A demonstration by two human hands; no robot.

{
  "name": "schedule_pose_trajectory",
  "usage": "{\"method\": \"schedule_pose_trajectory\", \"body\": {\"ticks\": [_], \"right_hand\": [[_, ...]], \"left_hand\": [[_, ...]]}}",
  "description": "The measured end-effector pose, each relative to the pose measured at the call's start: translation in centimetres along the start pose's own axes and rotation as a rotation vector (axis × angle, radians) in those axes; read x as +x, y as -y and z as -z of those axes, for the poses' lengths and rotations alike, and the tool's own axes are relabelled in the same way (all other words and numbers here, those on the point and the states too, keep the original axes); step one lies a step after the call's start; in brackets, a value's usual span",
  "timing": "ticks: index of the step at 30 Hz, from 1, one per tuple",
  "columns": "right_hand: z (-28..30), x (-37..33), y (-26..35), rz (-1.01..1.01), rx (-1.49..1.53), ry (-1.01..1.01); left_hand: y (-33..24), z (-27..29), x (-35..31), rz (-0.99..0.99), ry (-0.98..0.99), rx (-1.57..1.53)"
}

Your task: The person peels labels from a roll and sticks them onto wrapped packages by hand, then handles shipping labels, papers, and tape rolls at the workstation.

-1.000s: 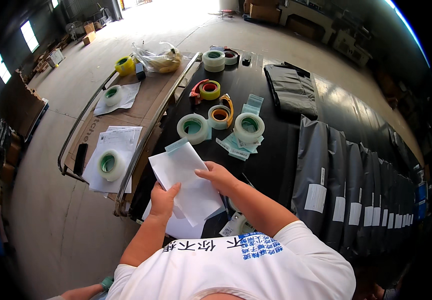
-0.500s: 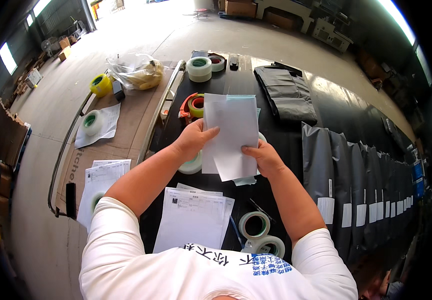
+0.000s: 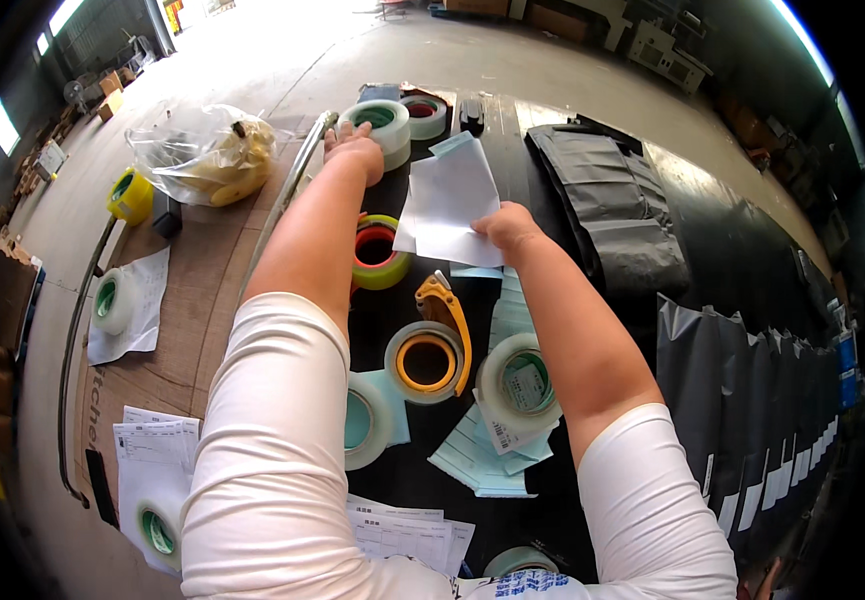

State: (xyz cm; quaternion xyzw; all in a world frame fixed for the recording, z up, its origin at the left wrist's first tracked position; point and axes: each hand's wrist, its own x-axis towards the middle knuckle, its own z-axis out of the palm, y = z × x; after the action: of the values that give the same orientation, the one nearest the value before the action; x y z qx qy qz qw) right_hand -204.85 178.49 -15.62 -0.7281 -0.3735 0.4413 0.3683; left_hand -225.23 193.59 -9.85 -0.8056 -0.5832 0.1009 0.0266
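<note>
My right hand (image 3: 508, 232) pinches a few folded white sheets of paper (image 3: 449, 200), with a pale blue slip showing at their top edge. At the far edge of the table, my left hand (image 3: 354, 150) lies against a stack of clear tape rolls (image 3: 389, 137), fingers spread over its near left side. Below that arm is a yellow-green tape roll (image 3: 380, 277) with a red core. Nearer me stands an orange-yellow tape dispenser (image 3: 442, 300) holding a roll. Another clear tape roll (image 3: 492, 385) rests on pale blue slips (image 3: 472, 462).
Folded black plastic bags (image 3: 607, 205) lie right of the papers, and a row of grey-black bags (image 3: 722, 400) with white labels is nearer right. Printed sheets (image 3: 407, 530) lie near my body. On the left cardboard surface are a clear bag (image 3: 207, 160) and a yellow tape roll (image 3: 130, 196).
My left hand has let go of the papers and stretched forward to the tape stack. My right hand keeps the papers and has moved farther away. The view has shifted.
</note>
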Motion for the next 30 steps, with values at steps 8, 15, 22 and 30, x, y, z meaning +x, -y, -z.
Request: {"method": "schedule_pose_trajectory", "body": {"ticks": [8,15,22,30], "right_hand": [[-3.6,-2.5,0.8,0.036,-0.594,-0.335],[-2.8,-3.2,0.4,0.034,-1.076,-0.318],[-2.1,-4.0,-0.4,0.147,-1.114,0.075],[5.7,-17.9,-0.5,0.676,-0.974,-0.098]], "left_hand": [[0.1,-1.6,1.6,-0.065,-0.231,-0.393],[-2.8,2.0,-3.6,-0.471,-0.617,-0.255],[-9.4,-4.5,-5.0,-0.406,0.049,-0.415],[-1.7,6.7,-12.9,-0.887,-0.41,-0.121]]}}
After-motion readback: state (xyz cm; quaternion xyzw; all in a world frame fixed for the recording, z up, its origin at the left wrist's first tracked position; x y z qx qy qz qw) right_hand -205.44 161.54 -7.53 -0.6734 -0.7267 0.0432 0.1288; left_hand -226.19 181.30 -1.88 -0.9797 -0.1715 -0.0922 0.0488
